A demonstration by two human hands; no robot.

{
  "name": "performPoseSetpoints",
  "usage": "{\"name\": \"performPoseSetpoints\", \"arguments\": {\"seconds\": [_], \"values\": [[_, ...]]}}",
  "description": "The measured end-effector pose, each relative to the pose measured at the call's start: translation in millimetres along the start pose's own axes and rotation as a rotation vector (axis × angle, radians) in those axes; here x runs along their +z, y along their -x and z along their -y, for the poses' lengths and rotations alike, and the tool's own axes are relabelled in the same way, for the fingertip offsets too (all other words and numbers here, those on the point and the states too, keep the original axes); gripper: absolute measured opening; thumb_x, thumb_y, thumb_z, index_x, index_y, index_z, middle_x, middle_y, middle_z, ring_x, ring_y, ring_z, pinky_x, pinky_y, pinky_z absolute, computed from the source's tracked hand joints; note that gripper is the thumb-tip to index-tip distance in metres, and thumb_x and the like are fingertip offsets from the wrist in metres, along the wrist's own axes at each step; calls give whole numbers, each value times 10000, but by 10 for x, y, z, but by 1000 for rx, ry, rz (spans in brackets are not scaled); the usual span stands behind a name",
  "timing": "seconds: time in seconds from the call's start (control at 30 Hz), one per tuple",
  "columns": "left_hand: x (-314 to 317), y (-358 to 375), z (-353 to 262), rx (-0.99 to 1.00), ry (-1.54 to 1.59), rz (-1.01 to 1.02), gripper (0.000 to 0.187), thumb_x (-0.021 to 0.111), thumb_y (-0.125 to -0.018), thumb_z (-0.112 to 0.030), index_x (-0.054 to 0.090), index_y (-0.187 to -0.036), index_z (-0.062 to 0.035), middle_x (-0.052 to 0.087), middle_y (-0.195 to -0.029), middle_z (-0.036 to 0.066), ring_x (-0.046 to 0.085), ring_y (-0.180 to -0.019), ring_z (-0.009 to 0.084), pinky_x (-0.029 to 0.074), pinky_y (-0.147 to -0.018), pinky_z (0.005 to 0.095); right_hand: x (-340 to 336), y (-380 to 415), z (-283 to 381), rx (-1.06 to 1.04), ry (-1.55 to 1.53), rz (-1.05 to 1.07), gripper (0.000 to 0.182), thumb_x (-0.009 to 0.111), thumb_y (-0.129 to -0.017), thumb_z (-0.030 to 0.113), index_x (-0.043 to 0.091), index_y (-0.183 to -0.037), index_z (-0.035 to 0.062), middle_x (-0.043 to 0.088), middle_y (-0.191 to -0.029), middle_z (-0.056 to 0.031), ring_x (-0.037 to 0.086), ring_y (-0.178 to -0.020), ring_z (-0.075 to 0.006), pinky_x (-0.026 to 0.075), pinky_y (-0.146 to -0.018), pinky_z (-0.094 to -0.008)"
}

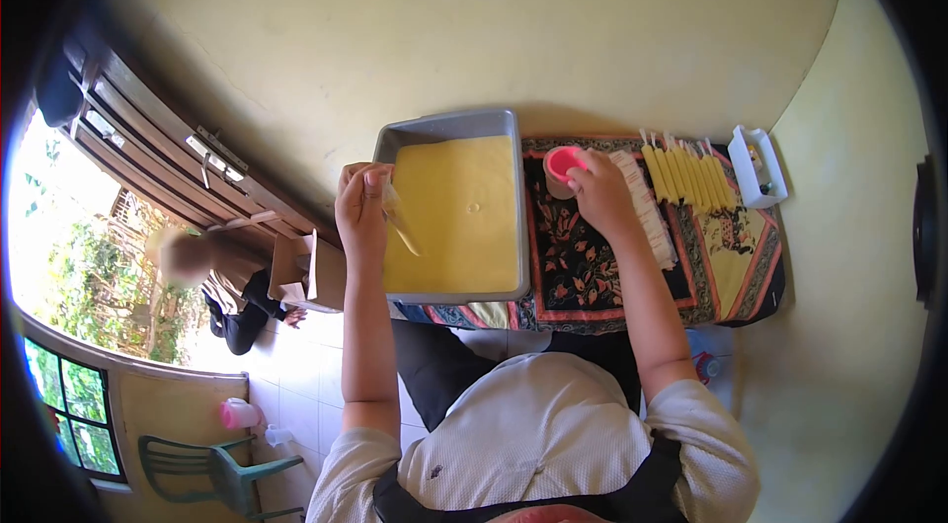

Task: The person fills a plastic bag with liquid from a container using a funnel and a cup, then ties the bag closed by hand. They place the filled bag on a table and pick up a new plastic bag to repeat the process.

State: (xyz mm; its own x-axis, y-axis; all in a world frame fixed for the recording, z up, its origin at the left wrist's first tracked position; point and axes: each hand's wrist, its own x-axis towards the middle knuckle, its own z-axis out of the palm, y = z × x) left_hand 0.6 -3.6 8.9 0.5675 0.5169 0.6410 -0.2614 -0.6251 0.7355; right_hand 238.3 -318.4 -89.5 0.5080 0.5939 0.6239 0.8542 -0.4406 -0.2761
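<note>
My left hand [363, 195] pinches the top of a narrow clear plastic bag [397, 212] with some yellow liquid in its lower end. The bag hangs slanted over the left side of a grey tub [524, 227], which holds a wide pool of yellow liquid [454, 217]. To the right of the tub, the fingers of my right hand [597, 189] close on the rim of a pink-rimmed cup [565, 164] above the patterned cloth. Beside that hand lies a strip of printed plastic packets [647, 212], partly covered by my forearm.
Several filled yellow tubes [686, 175] lie in a row on the patterned cloth [573, 246], by a small white basket [758, 167]. At left, a person [237, 281] sits near a cardboard box [321, 271] by the open door. A green chair [222, 474] stands below.
</note>
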Motion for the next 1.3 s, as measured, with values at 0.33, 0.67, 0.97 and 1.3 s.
{"name": "performPoseSetpoints", "arguments": {"seconds": [0.33,0.67,0.97,1.3], "values": [[12,68,34,-19,-32,20,279,653,-1145,-212,810,-1157,18,608,-935,44,574,-879,164,468,-824,296,-76,-261,334,-53,-194,-129,274,857,-899,155,776,-1136,44,696,-1407,-141,608,-1376,-416,489,-1169,-537],[50,94,-143,-1,23,78,184,753,-1070,-183,836,-1145,-37,630,-877,53,591,-850,175,482,-777,319,35,-1012,1876,-260,-674,56,331,838,-974,272,780,-1200,37,712,-1121,-130,646,-1088,-358,533,-991,-448],[-18,194,235,-212,387,61,292,729,-1107,-239,759,-1265,4,748,-1087,17,681,-1022,110,539,-919,283,33,-1299,2013,-251,-712,284,247,794,-1021,242,771,-981,0,702,-846,-130,624,-832,-322,519,-780,-436],[70,280,173,-412,652,328,687,331,-1204,-587,700,-1278,-12,717,-1234,84,634,-1205,184,471,-1128,371,217,-1453,1899,-399,-884,183,206,740,-1081,218,819,-1091,27,656,-1041,-57,636,-798,-194,528,-719,-342]]}}
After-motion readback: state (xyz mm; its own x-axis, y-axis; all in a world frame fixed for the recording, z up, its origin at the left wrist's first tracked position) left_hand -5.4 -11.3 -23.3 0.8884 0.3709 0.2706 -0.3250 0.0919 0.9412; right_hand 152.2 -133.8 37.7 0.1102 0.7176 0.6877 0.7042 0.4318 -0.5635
